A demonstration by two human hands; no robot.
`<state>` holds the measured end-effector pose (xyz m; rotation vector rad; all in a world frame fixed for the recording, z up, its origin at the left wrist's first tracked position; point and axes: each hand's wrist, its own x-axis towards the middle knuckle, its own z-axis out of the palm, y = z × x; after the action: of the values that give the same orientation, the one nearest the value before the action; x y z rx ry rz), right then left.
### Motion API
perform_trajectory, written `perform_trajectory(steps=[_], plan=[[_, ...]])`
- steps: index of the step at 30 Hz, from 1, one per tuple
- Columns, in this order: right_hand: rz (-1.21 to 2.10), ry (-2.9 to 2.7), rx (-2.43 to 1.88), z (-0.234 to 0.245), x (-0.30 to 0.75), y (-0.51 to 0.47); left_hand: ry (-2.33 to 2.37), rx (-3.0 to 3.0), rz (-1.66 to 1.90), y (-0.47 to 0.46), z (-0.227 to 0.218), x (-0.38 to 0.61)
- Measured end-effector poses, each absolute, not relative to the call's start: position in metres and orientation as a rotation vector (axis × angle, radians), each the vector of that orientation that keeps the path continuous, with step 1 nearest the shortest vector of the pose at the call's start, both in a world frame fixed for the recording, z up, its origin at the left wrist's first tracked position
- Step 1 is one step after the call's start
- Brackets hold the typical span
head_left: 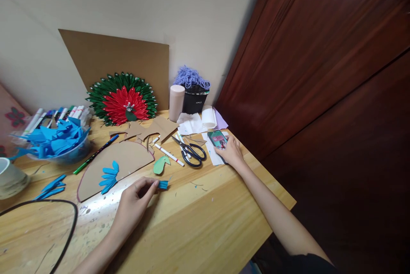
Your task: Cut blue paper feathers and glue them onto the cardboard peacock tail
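Observation:
My left hand (141,197) pinches a small folded blue paper strip (163,185) between thumb and fingertips, just above the table. At the right, my right hand (232,151) is closed around a phone (219,139) with a lit screen, by some white paper. Left of my left hand lies a half-round cardboard piece (128,158) bearing a fan of blue paper petals (109,177). A green paper bird shape (161,165) rests between my hands. Black-handled scissors (191,151) lie close to the phone, beside white markers (169,155).
A red and green peacock fan (128,101) leans on a cardboard sheet (128,50) by the wall. A bowl of blue paper (60,141), a cup (13,178) and a black cable (75,218) are at left. A pink bottle (176,103) and black box (194,101) stand behind.

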<state>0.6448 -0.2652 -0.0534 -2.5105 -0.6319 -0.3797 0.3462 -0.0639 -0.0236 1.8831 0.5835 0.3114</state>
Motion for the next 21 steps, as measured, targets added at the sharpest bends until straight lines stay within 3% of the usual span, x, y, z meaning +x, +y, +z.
perform_trajectory(steps=[21], plan=[[-0.189, -0.714, -2.441, -0.037, 0.644, -0.282, 0.596, 1.884, 0.307, -0.064, -0.024, 0.346]])
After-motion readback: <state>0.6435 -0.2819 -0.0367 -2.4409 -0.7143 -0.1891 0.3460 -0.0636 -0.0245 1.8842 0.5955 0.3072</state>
